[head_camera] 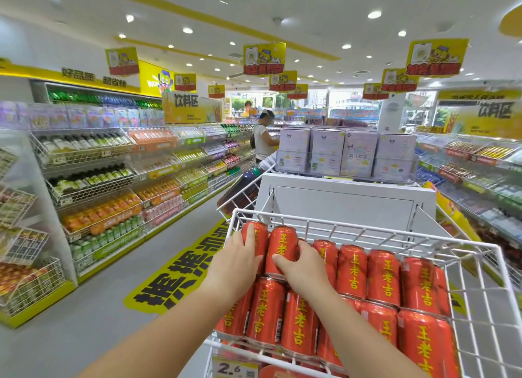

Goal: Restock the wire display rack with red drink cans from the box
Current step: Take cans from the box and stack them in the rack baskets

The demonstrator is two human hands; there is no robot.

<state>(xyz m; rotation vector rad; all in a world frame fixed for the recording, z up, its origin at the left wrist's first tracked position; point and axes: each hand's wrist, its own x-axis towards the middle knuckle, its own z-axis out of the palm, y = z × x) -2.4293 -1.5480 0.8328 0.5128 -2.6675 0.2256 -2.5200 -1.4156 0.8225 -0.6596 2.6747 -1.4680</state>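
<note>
The left hand [236, 260] is wrapped round the end can [258, 237] at the left of the upper row. The right hand [302, 267] is closed on the second can [284, 245] just beside it, with the thumb laid across its front. Each grip is thus holding one red can. Both cans are lying tilted inside the wire display rack [367, 232], on top of the lower row of cans [299, 324]. The box named in the task is not in view.

The upper cans are judged to be carried only by the rounded bodies beneath them. If either is let go before it is seated between two lower cans, it could roll forward toward the front rail. If the second can is pushed sideways, the rest of the upper row could be shifted. The end can is close to the rack's left wall, so it could be caught on the wire, and fingers could be pinched between the two held cans.

A price tag [234, 369] marked 2.6 is clipped to the front rail. Behind the rack a white cabinet [344, 202] is topped with pale purple cartons [347, 154]. The grey floor [84, 307] is marked with a yellow floor sticker [180, 273]. Shelves of bottled drinks [99, 180] are ranged along the left aisle, and yellow signs [264, 59] are hung from the ceiling. A person [262, 143] is seen far down the aisle.
</note>
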